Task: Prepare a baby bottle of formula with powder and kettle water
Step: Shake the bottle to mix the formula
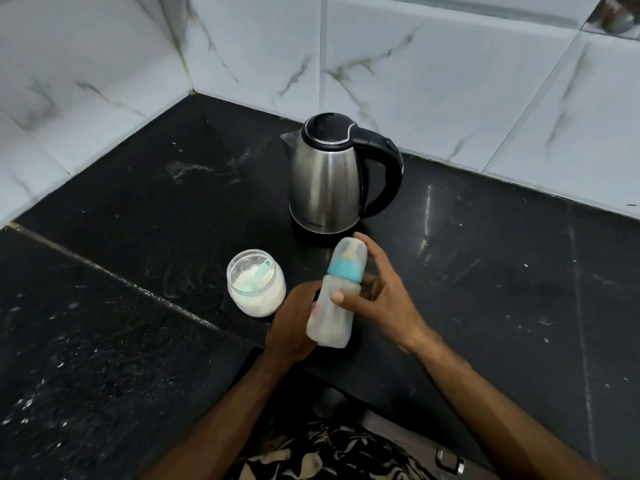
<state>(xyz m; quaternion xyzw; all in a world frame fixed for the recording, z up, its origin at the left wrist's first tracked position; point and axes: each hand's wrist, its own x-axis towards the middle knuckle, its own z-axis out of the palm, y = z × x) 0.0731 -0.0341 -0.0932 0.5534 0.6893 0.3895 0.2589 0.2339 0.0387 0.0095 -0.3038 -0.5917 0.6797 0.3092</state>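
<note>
The left hand [292, 323] grips the lower part of the baby bottle [337, 296] from behind, its fingers curled around the body and mostly hidden by it. The right hand [381, 296] holds the bottle's middle: the thumb presses on the front, the index finger reaches up beside the clear cap [349, 252], and the other fingers are behind. The bottle is tilted above the black counter [485, 271], near its front edge. The open jar of powder [256, 282], with a scoop inside, stands just left; the kettle [332, 174] is behind. What the bottle contains is hard to see
</note>
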